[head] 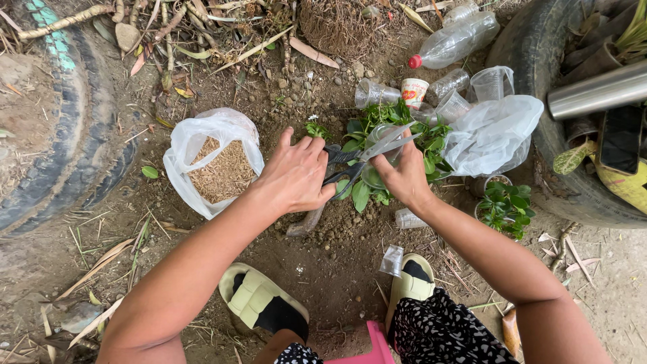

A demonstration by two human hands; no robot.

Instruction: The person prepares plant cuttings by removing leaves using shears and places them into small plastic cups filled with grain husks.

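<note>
My left hand (294,176) grips the black handles of a pair of scissors (367,154), whose open blades reach right across a clear plastic cup (381,137). My right hand (405,177) holds that cup over a patch of small green-leaved plants (377,138) on the soil. The cup's lower part is hidden behind my fingers.
A white plastic bag of rice husks (217,162) sits left. Clear cups (472,87), a printed paper cup (414,91), a plastic bottle with red cap (455,40) and a crumpled clear bag (495,135) lie right. Old tyres (67,135) flank both sides. My sandalled feet (263,303) are below.
</note>
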